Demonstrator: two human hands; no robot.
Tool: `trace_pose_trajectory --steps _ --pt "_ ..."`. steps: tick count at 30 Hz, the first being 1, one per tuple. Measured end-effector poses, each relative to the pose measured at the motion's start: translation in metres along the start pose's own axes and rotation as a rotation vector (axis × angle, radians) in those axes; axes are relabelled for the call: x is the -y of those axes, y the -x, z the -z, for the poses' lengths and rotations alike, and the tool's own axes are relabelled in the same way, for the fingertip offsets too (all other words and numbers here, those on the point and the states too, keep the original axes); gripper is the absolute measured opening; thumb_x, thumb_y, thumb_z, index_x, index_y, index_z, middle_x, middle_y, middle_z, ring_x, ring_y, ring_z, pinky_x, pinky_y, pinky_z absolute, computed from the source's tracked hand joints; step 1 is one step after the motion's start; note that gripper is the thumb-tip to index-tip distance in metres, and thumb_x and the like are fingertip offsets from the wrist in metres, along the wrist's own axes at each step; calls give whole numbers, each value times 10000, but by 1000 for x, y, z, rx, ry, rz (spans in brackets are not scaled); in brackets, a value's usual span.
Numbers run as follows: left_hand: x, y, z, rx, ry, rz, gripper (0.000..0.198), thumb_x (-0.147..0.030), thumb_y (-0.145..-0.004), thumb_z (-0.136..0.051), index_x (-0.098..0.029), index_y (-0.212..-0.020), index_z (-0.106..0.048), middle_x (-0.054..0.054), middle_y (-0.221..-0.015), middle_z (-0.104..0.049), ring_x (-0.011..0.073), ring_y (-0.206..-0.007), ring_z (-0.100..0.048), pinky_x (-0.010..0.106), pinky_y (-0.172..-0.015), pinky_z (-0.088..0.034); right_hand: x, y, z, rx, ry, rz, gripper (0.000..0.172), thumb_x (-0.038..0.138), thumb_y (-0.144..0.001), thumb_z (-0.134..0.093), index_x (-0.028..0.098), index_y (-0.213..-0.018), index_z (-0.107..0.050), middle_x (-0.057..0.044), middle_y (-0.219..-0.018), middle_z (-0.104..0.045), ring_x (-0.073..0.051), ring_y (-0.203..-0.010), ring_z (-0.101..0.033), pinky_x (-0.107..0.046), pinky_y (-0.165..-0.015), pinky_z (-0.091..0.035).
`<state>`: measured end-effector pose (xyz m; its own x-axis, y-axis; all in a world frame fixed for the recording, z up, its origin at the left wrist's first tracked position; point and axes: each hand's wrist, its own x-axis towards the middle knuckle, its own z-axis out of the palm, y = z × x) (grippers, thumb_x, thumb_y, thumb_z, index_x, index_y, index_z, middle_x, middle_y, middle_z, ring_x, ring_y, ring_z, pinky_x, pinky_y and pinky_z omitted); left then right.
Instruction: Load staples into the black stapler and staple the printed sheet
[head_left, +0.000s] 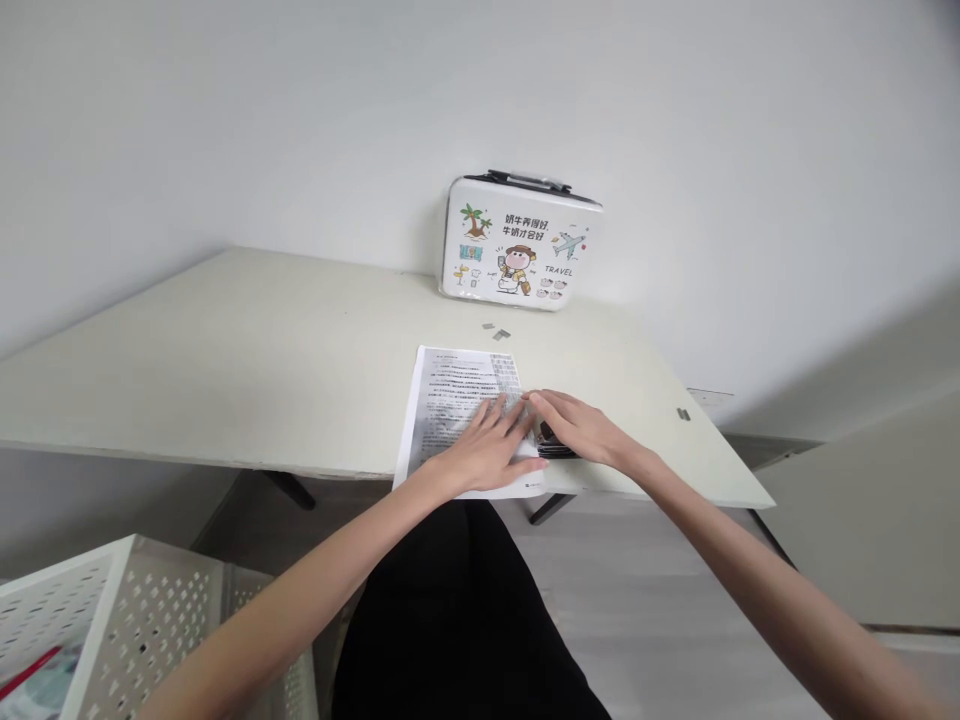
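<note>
A printed sheet of paper (pixel 450 400) lies at the table's front edge, its lower part reaching over it. My left hand (pixel 491 450) rests flat on the paper with its fingers spread. Just right of it, my right hand (pixel 574 422) is at the sheet's right edge, its fingertips near the left fingers. A dark object (pixel 553 445) sits under and beside my right hand, partly hidden, so what it is cannot be made out. Whether the right fingers grip anything is hidden as well.
At the table's (pixel 300 340) back stands a white case (pixel 517 245) with cartoon prints and a black handle. Small grey pieces (pixel 501 334) lie before it, another (pixel 683 414) near the right edge. White perforated baskets (pixel 157 600) stand at lower left.
</note>
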<state>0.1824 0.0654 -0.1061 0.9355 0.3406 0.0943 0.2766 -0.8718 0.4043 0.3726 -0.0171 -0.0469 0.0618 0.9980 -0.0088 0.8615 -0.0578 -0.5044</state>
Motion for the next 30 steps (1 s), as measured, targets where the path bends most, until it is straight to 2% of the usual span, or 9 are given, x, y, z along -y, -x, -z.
trace_pose_trajectory --steps 8,19,26,30 --pt "1 1 -2 22 -6 -17 965 -788 -999 -349 -283 -1710 63 63 -1782 10 371 -1623 93 605 -1306 -9 1 -1 -2 11 35 -7 519 603 -1089 -272 349 -1277 -684 -13 -1378 -706 -302 -1316 -624 -490 -1105 -476" --pt "-1 0 -4 5 -19 -16 927 -760 -1014 -355 -285 -1714 24 56 -1786 -34 355 -1628 89 577 -1314 -6 -9 -5 -11 -24 113 44 532 609 -1089 -270 334 -1299 -673 -40 -1400 -691 -311 -1318 -613 -510 -1108 -469" --pt "-6 0 -1 36 -19 20 910 -763 -1017 -302 -216 -1714 -91 93 -1781 -115 368 -1631 61 571 -1312 5 -3 -6 -14 -9 175 2 493 561 -1094 -275 334 -1287 -668 -32 -1429 -676 -336 -1336 -599 -562 -1102 -456" --pt "-7 0 -1 25 -32 19 923 -789 -1007 -274 -211 -1709 -119 100 -1781 -103 368 -1633 52 573 -1309 9 1 -6 -15 -35 204 2 451 493 -1091 -309 321 -1305 -666 -47 -1436 -670 -328 -1325 -605 -535 -1084 -476"
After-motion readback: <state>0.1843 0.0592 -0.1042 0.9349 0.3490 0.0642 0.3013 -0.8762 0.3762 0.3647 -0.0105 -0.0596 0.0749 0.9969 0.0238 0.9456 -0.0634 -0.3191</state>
